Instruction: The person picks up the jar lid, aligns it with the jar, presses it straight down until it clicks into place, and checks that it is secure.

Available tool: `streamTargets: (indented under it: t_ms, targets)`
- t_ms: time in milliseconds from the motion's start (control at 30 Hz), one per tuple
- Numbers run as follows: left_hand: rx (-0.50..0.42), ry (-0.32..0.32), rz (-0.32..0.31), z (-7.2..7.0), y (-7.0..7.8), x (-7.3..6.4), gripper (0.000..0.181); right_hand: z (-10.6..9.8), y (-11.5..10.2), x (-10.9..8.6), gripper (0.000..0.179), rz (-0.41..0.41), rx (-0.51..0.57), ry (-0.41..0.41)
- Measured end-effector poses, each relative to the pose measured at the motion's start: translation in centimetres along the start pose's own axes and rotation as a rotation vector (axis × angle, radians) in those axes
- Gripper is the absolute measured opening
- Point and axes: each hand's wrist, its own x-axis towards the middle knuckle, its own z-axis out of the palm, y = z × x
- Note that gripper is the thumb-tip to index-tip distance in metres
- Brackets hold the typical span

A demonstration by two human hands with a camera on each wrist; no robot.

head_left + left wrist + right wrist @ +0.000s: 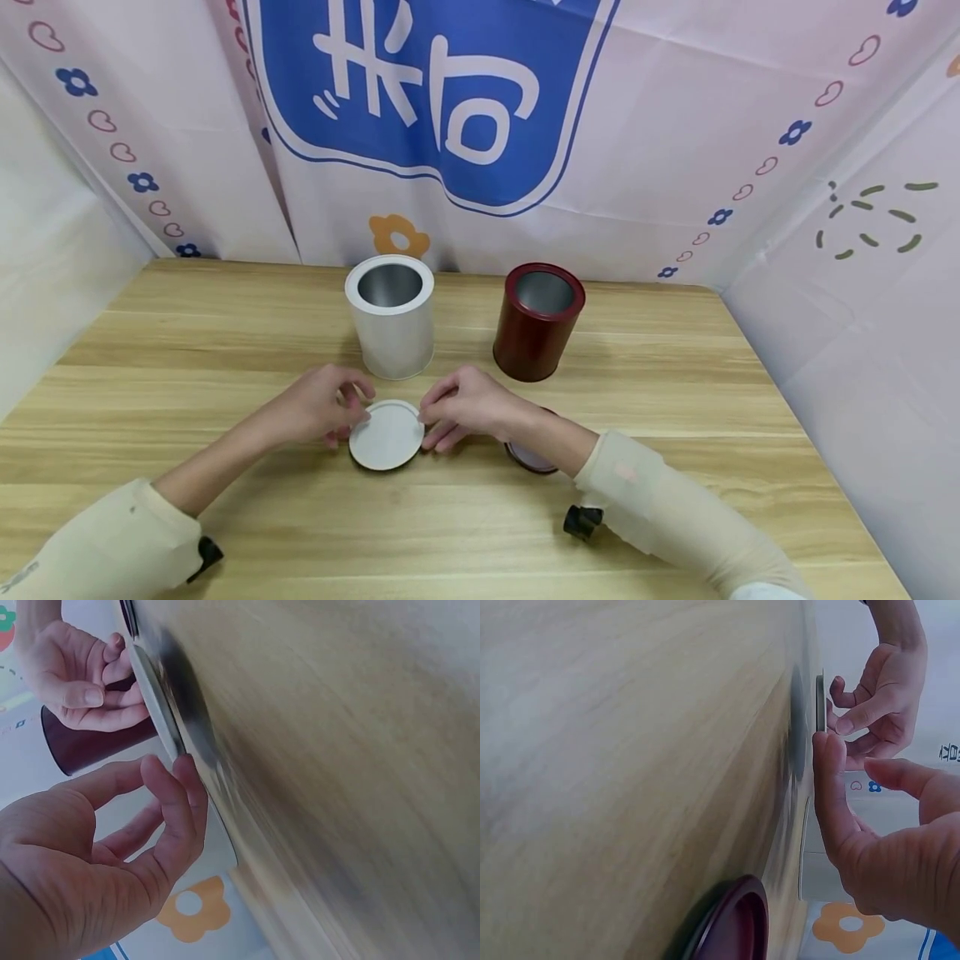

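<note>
A round white lid (387, 435) is held just above the table between both hands, its shadow beneath it. At its left edge my left hand (318, 408) grips it with thumb and fingertips. My right hand (476, 404) holds the opposite edge, and in the right wrist view its fingertips (829, 746) meet the rim. Behind the lid stands an open white can (397, 342). An open dark red can (534, 342) is to the right of that one. The dark red lid (531, 458) lies on the table, partly hidden under my right forearm.
The wood-grain table (465, 533) reaches back to a white printed cloth (630, 225) with a blue emblem. White cloth walls (862, 308) close in both sides. A small black device (582, 522) is on the right sleeve.
</note>
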Motion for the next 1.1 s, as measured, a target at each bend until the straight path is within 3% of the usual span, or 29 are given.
streamTargets:
  t_ms: [600, 1100]
  targets:
    - [-0.083, 0.11, 0.072, 0.1, 0.4, 0.1, 0.028, 0.1, -0.6, 0.0, 0.025, -0.049, 0.036, 0.052]
    - [-0.13, 0.171, 0.066, 0.1, 1.0, -0.1, 0.029, 0.2, -1.1, 0.2, 0.029, -0.079, -0.016, 0.132]
